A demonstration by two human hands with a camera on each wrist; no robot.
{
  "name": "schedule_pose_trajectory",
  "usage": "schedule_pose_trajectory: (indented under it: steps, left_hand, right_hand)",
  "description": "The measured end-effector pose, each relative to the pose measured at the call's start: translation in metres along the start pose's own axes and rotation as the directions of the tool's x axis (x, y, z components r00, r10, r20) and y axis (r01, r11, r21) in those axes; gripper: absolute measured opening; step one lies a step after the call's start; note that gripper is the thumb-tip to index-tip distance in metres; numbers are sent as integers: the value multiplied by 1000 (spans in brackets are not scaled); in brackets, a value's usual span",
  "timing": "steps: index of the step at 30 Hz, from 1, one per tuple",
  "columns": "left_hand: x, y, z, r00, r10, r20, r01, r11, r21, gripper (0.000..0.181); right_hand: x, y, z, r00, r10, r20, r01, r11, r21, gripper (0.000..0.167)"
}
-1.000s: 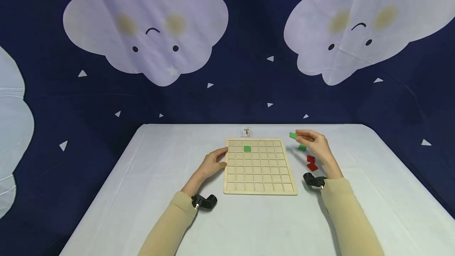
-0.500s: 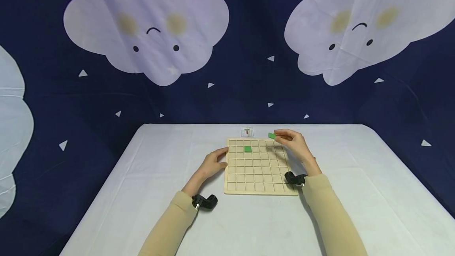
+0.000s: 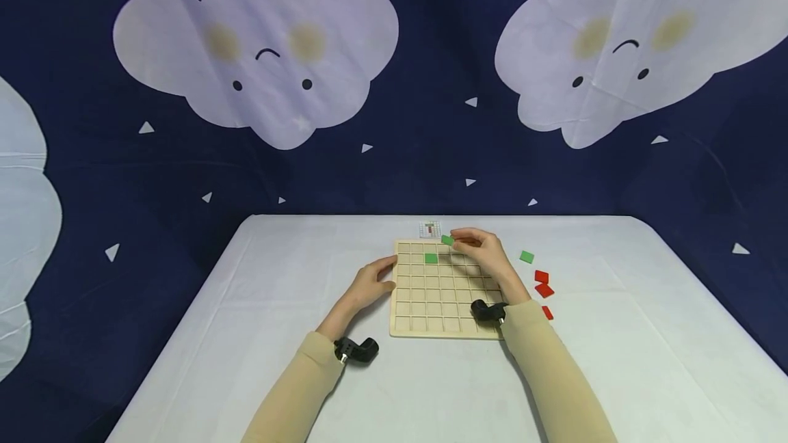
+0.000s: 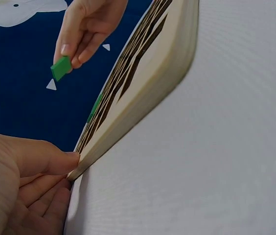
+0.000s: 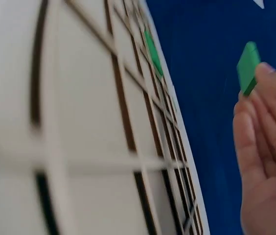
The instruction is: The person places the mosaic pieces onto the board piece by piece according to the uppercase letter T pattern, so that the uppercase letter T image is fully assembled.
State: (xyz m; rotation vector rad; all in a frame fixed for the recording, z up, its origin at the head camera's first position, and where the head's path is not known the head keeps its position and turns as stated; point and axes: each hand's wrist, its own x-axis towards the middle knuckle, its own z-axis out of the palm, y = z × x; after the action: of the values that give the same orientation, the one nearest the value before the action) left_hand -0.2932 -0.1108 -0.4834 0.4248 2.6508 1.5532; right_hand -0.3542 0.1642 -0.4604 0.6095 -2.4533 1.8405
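Note:
A wooden grid board (image 3: 422,295) lies on the table, with one green tile (image 3: 431,258) in a cell of its second row from the back. My right hand (image 3: 483,250) pinches another green tile (image 3: 447,240) between thumb and fingers, above the board's back edge; the right wrist view shows this held tile (image 5: 248,68) raised off the board. At the board's left edge, my left hand (image 3: 366,285) holds the rim with thumb and fingers, and the left wrist view shows the thumb (image 4: 62,161) on the rim.
To the right of the board lie a green tile (image 3: 527,257) and several red tiles (image 3: 542,277). Behind the board lies a small card (image 3: 429,229) printed with a grid pattern. A dark cloth with clouds hangs behind the white table (image 3: 295,251).
My right hand has carried the green tile leftward from beside the board to over its back edge. The loose tiles on the right are uncovered. My left hand stays at the rim.

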Motion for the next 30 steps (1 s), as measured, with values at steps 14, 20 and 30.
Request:
schedule_pose_trajectory:
  steps: [14,20,30]
  left_hand:
    - [-1,1,1,1000,3,-4,-3,1000,7,60]
    - [-2,3,0,1000,16,-4,-16,1000,3,59]
    - [-1,4,0,1000,22,-8,-21,1000,3,58]
  right_hand:
    - [0,16,9,999,7,39,0,986,-170,30]
    - [-2,15,11,998,-18,56,33,960,-277,29]
    - [-2,19,11,988,-116,98,144,921,-362,28]
